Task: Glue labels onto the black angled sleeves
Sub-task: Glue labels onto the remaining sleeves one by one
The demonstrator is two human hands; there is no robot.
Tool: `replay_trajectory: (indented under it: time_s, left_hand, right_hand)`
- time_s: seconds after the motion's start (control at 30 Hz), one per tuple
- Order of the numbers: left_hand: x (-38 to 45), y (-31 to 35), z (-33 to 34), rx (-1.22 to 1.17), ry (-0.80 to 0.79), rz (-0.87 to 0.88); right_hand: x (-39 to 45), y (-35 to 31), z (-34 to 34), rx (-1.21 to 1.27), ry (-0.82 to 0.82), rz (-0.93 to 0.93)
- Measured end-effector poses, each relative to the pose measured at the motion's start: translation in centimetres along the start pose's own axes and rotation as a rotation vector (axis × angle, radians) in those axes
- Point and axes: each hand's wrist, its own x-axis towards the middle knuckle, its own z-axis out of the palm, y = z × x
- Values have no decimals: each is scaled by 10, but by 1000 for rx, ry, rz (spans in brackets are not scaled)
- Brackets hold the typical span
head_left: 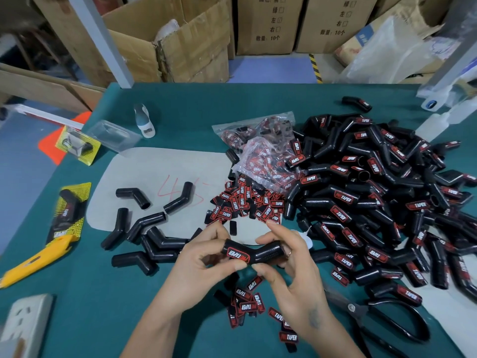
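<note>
both hands hold one black angled sleeve [254,251] just above the near middle of the green surface [180,104]. its long axis runs left to right, the bend dipping toward the viewer, a red label [238,255] on its left arm facing up. the left hand [204,257] curls its fingers [232,266] round the left arm; the right hand [286,259] pinches the right arm. a large sleeve pile [374,197] lies right, loose labels [245,202] just beyond the hands.

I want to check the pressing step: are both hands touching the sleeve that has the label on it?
Touching. The head view shows the left hand gripping the labelled sleeve at one end and the right hand pinching its other end.
</note>
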Motion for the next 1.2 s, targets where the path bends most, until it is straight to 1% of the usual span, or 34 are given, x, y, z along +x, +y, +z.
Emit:
replay_trajectory:
  time_s: [0.07, 0.13, 0.23, 0.4, 0.57, 0.7, 0.77, 1.03, 1.2]
  left_hand:
    - [0, 3, 0, -106, -52, -44]
    - [-1, 5, 0, -171, -93, -52]
    - [-2, 6, 6, -238, -95, -95]
    - [-4, 1, 17, -344, -41, -190]
    - [-4, 1, 24, -475, -51, -184]
    - [-3, 2, 29, -488, 1, -194]
    - [-3, 2, 27, -485, 2, -203]
    - [-3, 4, 23, -475, -33, -177]
    - [-4, 4, 27, -462, 12, -167]
  right_hand:
    - [-1, 3, -2, -3, 13, 31]
    - [-1, 4, -3, -5, 22, 41]
    - [-1, 3, -2, -31, 32, 17]
    - [4, -4, 1, -98, 64, -164]
    - [4, -1, 3, -236, 95, -281]
    - [4, 2, 4, -269, 82, -335]
    - [4, 3, 2, -278, 85, -354]
    - [8, -3, -1, -271, 110, -350]
    - [6, -2, 0, -254, 108, -331]
